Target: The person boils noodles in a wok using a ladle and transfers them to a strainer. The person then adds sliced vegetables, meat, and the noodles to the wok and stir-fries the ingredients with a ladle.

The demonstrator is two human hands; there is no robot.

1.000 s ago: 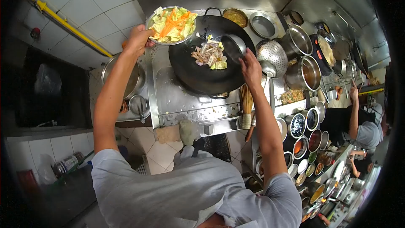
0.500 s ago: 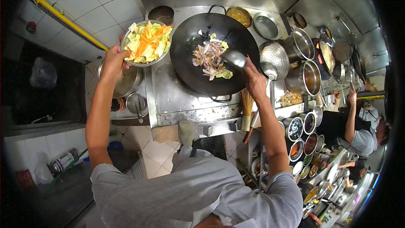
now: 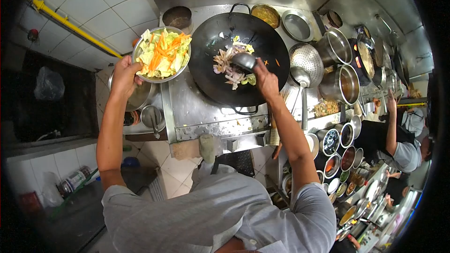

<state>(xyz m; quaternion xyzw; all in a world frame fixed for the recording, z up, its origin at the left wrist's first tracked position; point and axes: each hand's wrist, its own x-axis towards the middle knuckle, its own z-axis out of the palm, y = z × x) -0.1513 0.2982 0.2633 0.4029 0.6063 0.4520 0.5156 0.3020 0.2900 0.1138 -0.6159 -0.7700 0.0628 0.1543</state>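
My left hand (image 3: 125, 75) grips the rim of a metal bowl (image 3: 136, 52) to the left of the wok. Chopped cabbage and carrot strips (image 3: 165, 55) fill that bowl. In my right hand (image 3: 266, 83) is a ladle (image 3: 243, 60), its handle wrapped by closed fingers. The ladle's bowl is down in the black wok (image 3: 211, 84), against a heap of sliced meat and onion (image 3: 226, 65). A few cabbage pieces and carrot strips also lie in the wok, the carrot strips on its right side.
Right of the wok are a perforated strainer (image 3: 307, 58) and steel pots (image 3: 344, 84). Behind stand a bowl of yellowish food (image 3: 265, 15) and a metal pan (image 3: 297, 24). Several sauce bowls (image 3: 330, 143) line the right side, where another person's arm (image 3: 392, 126) shows.
My right hand has moved left over the wok, and the ladle has shifted left onto the meat and onion. The left hand and vegetable bowl have barely moved.
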